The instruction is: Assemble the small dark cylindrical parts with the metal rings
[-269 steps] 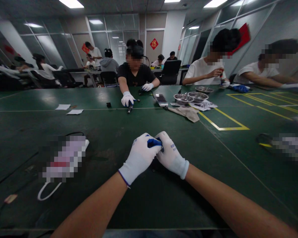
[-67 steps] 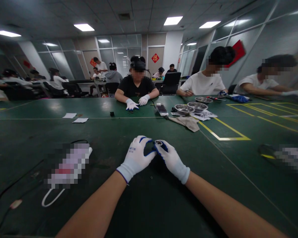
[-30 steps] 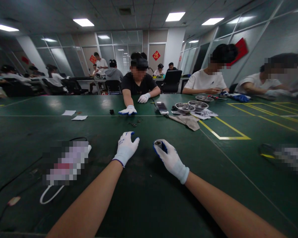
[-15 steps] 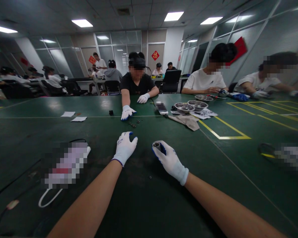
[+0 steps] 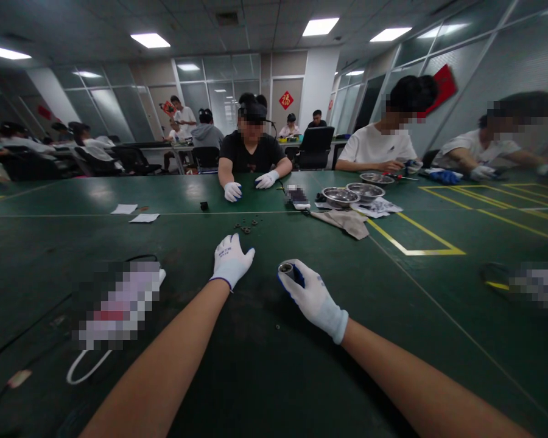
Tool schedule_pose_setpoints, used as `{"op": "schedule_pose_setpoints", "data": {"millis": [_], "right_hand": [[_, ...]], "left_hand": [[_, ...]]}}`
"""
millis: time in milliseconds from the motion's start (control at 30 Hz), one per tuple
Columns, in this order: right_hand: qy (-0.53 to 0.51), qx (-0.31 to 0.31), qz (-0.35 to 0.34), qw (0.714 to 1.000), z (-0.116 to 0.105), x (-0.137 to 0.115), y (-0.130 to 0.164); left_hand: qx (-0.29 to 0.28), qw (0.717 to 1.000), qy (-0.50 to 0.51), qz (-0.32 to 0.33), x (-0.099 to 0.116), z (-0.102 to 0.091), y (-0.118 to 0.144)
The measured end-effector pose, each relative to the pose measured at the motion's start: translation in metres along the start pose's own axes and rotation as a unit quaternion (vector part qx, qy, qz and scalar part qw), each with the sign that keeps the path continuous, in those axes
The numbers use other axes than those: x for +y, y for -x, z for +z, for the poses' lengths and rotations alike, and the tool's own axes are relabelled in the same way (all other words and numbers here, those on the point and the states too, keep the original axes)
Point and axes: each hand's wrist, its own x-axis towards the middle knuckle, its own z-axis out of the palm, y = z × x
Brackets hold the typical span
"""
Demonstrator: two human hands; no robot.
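Note:
My right hand (image 5: 314,298), in a white glove with blue palm coating, is wrapped round a short hollow metal cylinder (image 5: 285,268). The cylinder stands upright with its round open end facing up; its lower part is hidden by the fingers. To the left, my left hand (image 5: 231,261), gloved alike, is low over the green table (image 5: 265,377) with its thumb apart and nothing visible in it. Just beyond its fingertips lie several small dark metal pieces, like nuts or rings (image 5: 246,229). One tiny ring (image 5: 277,327) lies nearer me, between my forearms.
Across the table sits a co-worker (image 5: 251,152) with gloved hands on the tabletop. Metal bowls (image 5: 340,196), a grey cloth (image 5: 342,223) and a small black block (image 5: 204,206) lie farther off. A blurred power strip (image 5: 123,304) with cables is at left; paper slips (image 5: 144,218) lie beyond.
My left hand has moved slightly forward, towards the small metal pieces. The co-worker's hand has drawn back from beside those pieces. My right hand stays nearly still with the cylinder.

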Motion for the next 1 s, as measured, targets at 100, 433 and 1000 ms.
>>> {"op": "schedule_pose_setpoints", "data": {"millis": [100,433,1000], "right_hand": [[0.002,-0.001,-0.002,1.0,0.0,0.0,0.001],[-0.012,-0.033,0.03,0.999,-0.001,-0.006,0.007],[0.011,-0.038,0.073,0.997,0.001,-0.016,0.009]], "left_hand": [[-0.014,0.999,-0.034,-0.005,0.003,0.005,-0.021],[-0.049,0.998,-0.015,-0.035,-0.013,0.014,-0.129],[-0.061,0.99,-0.085,0.1,-0.04,0.018,-0.183]]}}
